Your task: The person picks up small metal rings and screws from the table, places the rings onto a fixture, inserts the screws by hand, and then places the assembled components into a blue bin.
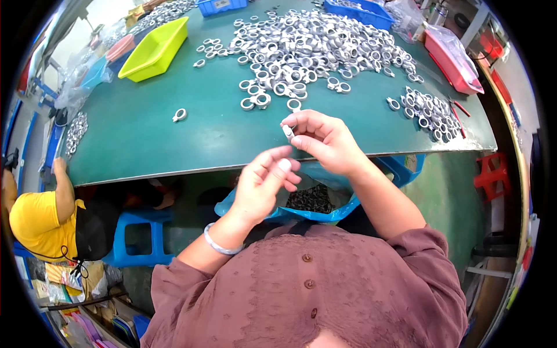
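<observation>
Just above the table's front edge, my right hand (325,141) pinches a small grey metal ring (288,133) between thumb and fingertips, its narrow side facing up. My left hand (264,184) is slightly lower and to the left, fingers loosely bent and apart, with nothing visible in it. Beyond my hands, a large heap of similar metal rings with small lugs (307,49) spreads over the green table (139,133). One single ring (180,115) lies apart on the left. A smaller pile of rings (429,115) lies at the right.
Red-handled pliers (461,108) lie beside the small pile. A yellow-green tray (154,51), a pink bin (449,61) and blue bins (362,13) stand along the table. Below the edge, a blue bag (336,216) holds dark small parts. A person in yellow (43,217) sits at left.
</observation>
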A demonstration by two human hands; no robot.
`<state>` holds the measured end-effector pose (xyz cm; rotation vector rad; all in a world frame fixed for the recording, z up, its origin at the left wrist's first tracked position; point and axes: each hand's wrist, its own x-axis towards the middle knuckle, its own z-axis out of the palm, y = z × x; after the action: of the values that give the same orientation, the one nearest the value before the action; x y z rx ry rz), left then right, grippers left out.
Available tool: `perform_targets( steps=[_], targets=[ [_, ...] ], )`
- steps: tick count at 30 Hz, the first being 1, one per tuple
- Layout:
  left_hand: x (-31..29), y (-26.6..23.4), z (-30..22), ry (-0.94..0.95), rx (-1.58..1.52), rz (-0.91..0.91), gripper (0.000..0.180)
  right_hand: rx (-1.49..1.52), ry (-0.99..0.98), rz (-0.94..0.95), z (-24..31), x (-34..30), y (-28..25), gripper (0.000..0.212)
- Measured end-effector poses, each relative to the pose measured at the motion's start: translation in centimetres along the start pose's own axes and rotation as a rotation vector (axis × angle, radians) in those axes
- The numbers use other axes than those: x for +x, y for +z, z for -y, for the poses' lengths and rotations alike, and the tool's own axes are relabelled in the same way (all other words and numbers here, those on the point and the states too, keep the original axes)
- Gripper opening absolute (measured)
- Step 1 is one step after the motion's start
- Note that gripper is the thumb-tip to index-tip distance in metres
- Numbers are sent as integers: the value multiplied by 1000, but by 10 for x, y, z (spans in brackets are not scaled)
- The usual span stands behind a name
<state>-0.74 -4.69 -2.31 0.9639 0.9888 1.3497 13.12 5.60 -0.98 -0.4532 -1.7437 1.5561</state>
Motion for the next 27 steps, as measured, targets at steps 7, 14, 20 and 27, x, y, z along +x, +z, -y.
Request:
perform_targets(
  steps=[7,14,20,27],
  targets=[
    [9,3,-6,-118,-308,29,25,-111,-123,-72,9,-23,8,22],
    [7,4,-6,-150,-377,7,13,73,4,-71,12,-31,8,21],
    [5,5,-8,-120,-396,-2,15,223,81,-98,17,-37,6,19],
    [7,5,-11,-154,-493,79,19,278,134,-100,19,-38,3,18]
  ],
)
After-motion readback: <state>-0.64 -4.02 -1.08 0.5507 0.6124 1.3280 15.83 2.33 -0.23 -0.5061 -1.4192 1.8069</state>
